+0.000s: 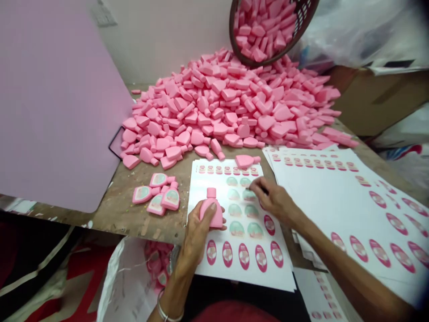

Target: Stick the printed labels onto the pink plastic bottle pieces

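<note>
My left hand (197, 232) grips a plain pink toy bottle (212, 212), cap upward, with the thumb across its face. Beneath it lies a white sticker sheet (217, 188), printed with green half-round labels and pink oval ones. Over the sheet's upper right, the fingers of my right hand (268, 194) are pinched together beside a green label (249, 195). Something small and dark shows at those fingers; I cannot make out what it is. To the left, several labelled pink bottles (157, 194) rest in a small cluster on the table.
A large heap of pink bottles (214, 103) covers the table's back, below a tipped brown basket (234, 49). More sticker sheets (308, 192) lie at right. A pink panel (60, 103) stands at left. Below the front edge hangs a white sack (117, 277) with bottles inside.
</note>
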`<state>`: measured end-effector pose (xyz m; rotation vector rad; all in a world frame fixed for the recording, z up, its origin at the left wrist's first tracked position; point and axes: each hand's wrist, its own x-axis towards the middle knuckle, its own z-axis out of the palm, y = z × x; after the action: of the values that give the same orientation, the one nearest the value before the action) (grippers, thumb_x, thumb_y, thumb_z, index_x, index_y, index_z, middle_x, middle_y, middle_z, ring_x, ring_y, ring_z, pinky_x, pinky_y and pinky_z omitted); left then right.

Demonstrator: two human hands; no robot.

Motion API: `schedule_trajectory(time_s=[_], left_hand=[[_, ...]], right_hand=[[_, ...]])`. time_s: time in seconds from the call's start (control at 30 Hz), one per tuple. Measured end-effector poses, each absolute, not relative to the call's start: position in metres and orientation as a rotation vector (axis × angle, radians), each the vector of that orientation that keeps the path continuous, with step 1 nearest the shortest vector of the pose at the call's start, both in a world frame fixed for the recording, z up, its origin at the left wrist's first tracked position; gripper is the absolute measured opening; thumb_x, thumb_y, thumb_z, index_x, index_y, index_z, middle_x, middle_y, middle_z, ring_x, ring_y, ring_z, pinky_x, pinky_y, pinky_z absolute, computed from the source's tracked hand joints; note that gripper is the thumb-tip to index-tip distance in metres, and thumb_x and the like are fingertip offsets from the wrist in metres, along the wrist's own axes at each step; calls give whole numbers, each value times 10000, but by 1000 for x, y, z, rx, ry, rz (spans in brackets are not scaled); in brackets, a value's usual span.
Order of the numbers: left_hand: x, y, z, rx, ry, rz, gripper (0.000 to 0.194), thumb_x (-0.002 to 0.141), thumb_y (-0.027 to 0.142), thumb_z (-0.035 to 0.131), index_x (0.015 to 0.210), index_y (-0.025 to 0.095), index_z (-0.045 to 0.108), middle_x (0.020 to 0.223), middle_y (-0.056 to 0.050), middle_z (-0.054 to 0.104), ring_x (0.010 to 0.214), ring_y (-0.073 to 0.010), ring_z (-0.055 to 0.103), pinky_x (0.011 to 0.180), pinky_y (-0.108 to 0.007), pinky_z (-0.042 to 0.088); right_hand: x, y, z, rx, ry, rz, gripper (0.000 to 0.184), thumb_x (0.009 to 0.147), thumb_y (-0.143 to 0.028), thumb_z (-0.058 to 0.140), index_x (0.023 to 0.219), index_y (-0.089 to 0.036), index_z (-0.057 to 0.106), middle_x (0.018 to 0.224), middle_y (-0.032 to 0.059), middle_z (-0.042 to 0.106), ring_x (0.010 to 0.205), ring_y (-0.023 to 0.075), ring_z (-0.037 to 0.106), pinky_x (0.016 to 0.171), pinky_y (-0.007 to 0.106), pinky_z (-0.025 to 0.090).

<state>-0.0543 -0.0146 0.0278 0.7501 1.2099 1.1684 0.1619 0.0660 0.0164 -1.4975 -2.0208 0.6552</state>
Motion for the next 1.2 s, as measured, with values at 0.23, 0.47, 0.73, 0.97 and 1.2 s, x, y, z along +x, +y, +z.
schedule_trajectory(time_s=[0.23,0.47,0.73,0.97,1.2], left_hand=[[-38,-46,28,801,1282,927,422,779,504,610,982,134,620,758,-76,676,584,-178,659,495,-237,516],[-30,-56,17,792,1262,940,388,829,500,545,1032,170,527,857,-66,631,697,-200,691,529,-239,553],[-29,-56,10,788,1227,960,369,844,512,514,1010,184,491,849,-44,598,693,-202,704,555,-232,557],[-31,-56,9,780,1223,938,380,844,505,517,1054,189,482,931,-60,595,687,-193,699,560,-243,560],[-33,-55,11,743,1211,951,390,841,492,531,1088,192,497,1009,-72,610,692,-184,691,590,-267,570]], right_hand=[[147,-25,-14,-1453,-2117,155,121,902,-284,499,895,-193,579,811,53,660,746,187,566,707,332,353],[137,-30,-18,-1523,-2168,10,139,906,-253,496,824,-187,587,743,52,628,735,188,533,689,332,314],[135,-33,-20,-1526,-2133,90,179,891,-240,496,732,-199,567,670,26,594,685,170,514,672,316,310],[135,-30,-19,-1492,-2122,23,127,849,-290,576,771,-191,572,674,31,608,667,178,515,668,325,321],[135,-36,-19,-1347,-1985,119,108,807,-271,626,764,-202,554,666,18,609,672,165,539,696,327,390]])
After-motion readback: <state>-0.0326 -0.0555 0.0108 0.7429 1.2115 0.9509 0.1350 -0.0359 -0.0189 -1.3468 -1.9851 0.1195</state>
